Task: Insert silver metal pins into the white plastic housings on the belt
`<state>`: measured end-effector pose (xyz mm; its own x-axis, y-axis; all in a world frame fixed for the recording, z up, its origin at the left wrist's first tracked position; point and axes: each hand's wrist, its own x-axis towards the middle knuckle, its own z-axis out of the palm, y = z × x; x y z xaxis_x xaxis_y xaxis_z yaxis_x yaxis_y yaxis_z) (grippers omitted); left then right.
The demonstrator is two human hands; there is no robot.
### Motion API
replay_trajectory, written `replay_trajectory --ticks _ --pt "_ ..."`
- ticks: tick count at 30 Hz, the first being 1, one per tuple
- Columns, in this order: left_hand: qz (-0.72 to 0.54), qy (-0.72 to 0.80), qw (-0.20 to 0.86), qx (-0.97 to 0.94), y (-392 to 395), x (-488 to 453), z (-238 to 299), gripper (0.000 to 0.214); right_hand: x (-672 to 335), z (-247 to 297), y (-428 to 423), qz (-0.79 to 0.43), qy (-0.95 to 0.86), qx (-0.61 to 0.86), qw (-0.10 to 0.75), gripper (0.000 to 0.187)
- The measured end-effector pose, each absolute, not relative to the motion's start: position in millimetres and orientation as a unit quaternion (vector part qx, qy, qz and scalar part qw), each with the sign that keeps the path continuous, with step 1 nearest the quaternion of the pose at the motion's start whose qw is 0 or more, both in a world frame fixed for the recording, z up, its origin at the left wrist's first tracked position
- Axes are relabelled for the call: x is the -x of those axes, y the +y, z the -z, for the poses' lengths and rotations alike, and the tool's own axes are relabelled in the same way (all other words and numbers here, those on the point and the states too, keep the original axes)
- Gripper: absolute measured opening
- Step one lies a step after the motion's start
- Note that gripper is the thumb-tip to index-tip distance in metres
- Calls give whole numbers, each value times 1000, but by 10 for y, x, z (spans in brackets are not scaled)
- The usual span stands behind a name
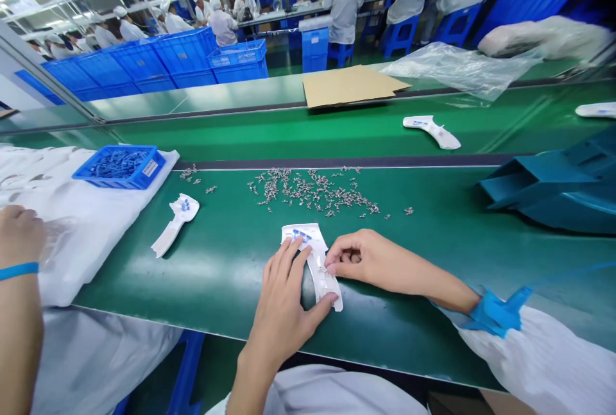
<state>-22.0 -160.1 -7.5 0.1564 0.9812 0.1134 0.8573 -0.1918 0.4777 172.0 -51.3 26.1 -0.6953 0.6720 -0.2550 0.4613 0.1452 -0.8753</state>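
Note:
A white curved plastic piece with small blue parts at its far end lies on the green work surface in front of me. My left hand holds it down, fingertips on the far part and thumb at the near end. From the right, my right hand reaches to its middle, thumb and index finger pinched together; whatever is between the fingertips is too small to make out. Just beyond spreads a loose scatter of small metal screws. A similar white piece with blue parts rests to the left.
A blue bin of small blue parts sits on white wrapping at left, near another person's hand. Teal molded parts lie at right. Behind are another white piece on the green belt and cardboard.

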Motion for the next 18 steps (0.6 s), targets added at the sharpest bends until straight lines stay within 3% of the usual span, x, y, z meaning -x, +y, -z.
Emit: replay_trajectory --ticks 8,18 --pt "-206 614 152 -747 -1602 227 87 65 -1538 -257 -619 -472 -774 413 87 16" --pt "-206 610 157 -749 -1596 225 75 63 -1529 -231 -614 -479 -760 432 78 8"
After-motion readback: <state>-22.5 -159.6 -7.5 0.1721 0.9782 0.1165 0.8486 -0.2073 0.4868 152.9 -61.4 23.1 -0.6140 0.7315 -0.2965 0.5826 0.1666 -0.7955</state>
